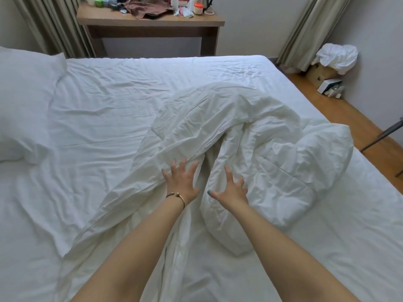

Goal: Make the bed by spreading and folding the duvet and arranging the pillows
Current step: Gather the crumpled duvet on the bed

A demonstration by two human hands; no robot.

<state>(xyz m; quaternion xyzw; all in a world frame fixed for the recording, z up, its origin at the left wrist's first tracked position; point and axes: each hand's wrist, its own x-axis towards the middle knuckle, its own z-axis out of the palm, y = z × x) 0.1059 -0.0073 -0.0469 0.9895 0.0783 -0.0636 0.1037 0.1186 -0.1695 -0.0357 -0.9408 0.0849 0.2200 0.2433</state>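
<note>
a: what's the bed [91, 118] like?

b: a wide mattress under a white fitted sheet, creased all over, with long wrinkles running across the left half. it fills most of the view.

a: and the duvet [250, 136]?

b: white, bunched in a thick humped heap on the right half of the bed, one flat flap trailing down toward the near edge between the person's forearms. its far right lobe bulges close to the mattress edge.

a: pillows?

b: one white pillow [24, 101] at the left edge, lying on the sheet, well apart from the duvet.

a: the hands?

b: both reach forward with fingers spread and gripping nothing. the left hand [182, 182] lies with splayed fingers on the duvet's left fold, a thin bracelet [177, 198] on its wrist. the right hand [232, 189] has fingers fanned and slightly bent at the right fold; whether it touches the cloth or sits just above it, i cannot tell.

a: the room?

b: beyond the far side stands a wooden table [150, 20] crowded with bottles, jars and a brown cloth. beige curtains [58, 29] hang on either side of it against a pale wall. on the right, wood flooring [353, 118] runs along the bed, and in the corner there is a cardboard box [320, 73] with a crumpled white bag [337, 56] on top.
</note>
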